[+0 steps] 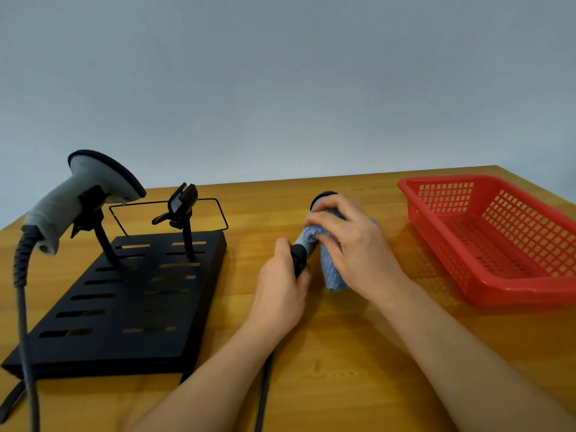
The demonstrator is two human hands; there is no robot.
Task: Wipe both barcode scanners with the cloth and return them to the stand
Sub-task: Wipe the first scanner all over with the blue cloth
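A grey barcode scanner (81,198) sits in the left holder of the black slotted stand (131,300), its coiled cable hanging down at the left. The stand's right holder (182,202) is empty. My left hand (280,294) grips the dark handle of a second scanner (304,244) above the table's middle. My right hand (349,241) holds a blue cloth (332,272) wrapped over that scanner's grey body and head. Only the head's dark rim shows above my fingers.
A red plastic basket (498,238) stands at the right on the wooden table (343,353). The held scanner's black cable (263,397) runs down to the near edge. A thin black wire frame (218,210) stands behind the stand.
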